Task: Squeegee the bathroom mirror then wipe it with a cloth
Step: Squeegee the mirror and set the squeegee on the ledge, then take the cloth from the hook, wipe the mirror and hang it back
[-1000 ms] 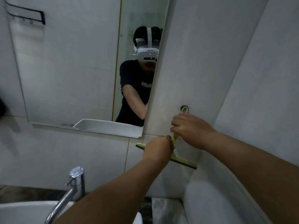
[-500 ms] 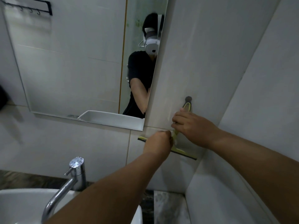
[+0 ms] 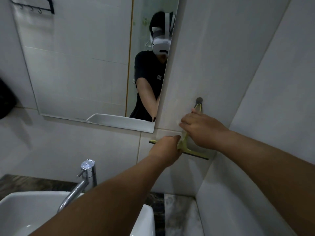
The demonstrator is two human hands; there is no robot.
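Squeegee (image 3: 190, 151): yellow-green, with a dark rubber blade. It hangs on the tiled wall (image 3: 221, 57) to the right of the mirror. The loop at the top of its handle sits over a small round grey hook (image 3: 199, 100). The blade runs at a slant, its left end higher than its right, just below the mirror's lower right corner.

Left hand (image 3: 167, 147): clenched on the squeegee head where handle meets blade; it covers the left middle of the blade, and the blade's left tip shows beyond the knuckles.

Right hand (image 3: 201, 130): fingers curled around the handle, below the loop. A bit of pale material shows at the fingertips; what it is cannot be told.

Mirror (image 3: 81, 65): frameless, mounted on the wall above the basin. It reflects white tiles, a person in a dark top with a headset, and the basin rim.

Tap (image 3: 81, 181): chrome, single lever, behind the basin.

Basin (image 3: 20, 212): white, at lower left, partly hidden by the left forearm.

Rack (image 3: 34, 5): black, with small hooks, seen in the upper left of the mirror.

Counter (image 3: 179, 215): dark marbled stone, right of the basin.
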